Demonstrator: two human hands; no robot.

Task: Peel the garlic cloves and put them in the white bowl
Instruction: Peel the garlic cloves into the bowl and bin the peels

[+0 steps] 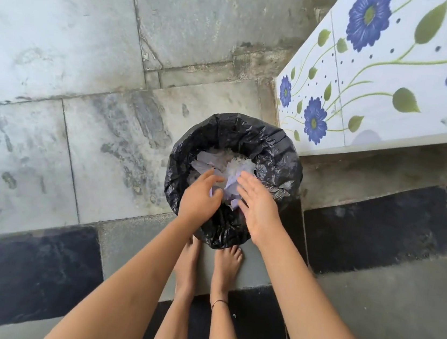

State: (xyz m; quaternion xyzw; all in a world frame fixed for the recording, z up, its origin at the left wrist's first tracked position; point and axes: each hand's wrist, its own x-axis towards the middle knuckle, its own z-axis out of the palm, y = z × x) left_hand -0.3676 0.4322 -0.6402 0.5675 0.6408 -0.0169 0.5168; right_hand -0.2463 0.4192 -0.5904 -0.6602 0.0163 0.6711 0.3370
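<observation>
I look straight down at a bin lined with a black plastic bag (pixel 274 158) on the floor. Inside lie crumpled pale paper (pixel 212 161) and a heap of whitish garlic skins (pixel 238 161). My left hand (pixel 202 195) hovers over the bin's near rim, fingers loosely curved and holding nothing. My right hand (pixel 258 204) is beside it, flat, with fingers straight over the paper. The two hands are slightly apart. No garlic cloves and no white bowl are in view.
A tiled wall with blue flowers (pixel 383 76) rises at the right, close behind the bin. Grey stone floor (pixel 60 65) spreads to the left, with black tiles (pixel 372 230) near me. My bare feet (pixel 209 266) stand against the bin's near side.
</observation>
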